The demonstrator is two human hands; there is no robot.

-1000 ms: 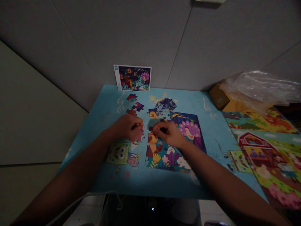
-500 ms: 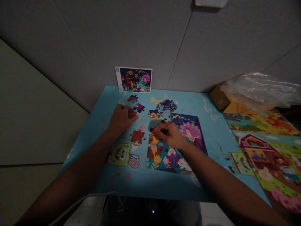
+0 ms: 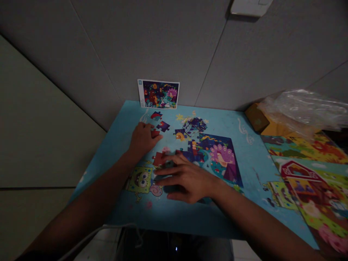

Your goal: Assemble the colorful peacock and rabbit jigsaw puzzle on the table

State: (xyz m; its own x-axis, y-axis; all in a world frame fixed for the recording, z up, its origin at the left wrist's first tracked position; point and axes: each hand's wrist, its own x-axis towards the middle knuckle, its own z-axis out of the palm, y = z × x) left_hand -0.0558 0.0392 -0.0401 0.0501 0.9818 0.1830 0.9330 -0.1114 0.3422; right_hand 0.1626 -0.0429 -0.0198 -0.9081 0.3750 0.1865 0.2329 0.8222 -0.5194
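Observation:
My left hand rests on the blue tabletop, thumb and fingers closed around a small red puzzle piece that shows between them. My right hand is spread open, palm down, over the lower left part of the partly joined jigsaw puzzle, hiding much of it. Its fingertips reach to a brown-red puzzle piece; whether they touch it I cannot tell. Beyond my left hand lie a purple piece and a red-and-blue piece. A dark piece with a yellow shape lies above the right hand.
A picture card leans on the grey wall. Several dark loose pieces are heaped at the back. On the right are a cardboard box, clear plastic wrap and a farm-scene puzzle. A white cable crosses the front.
My right hand has gone from pinching at the puzzle's left edge to lying spread lower and further left. The left hand stays by the red piece. The view has shifted slightly.

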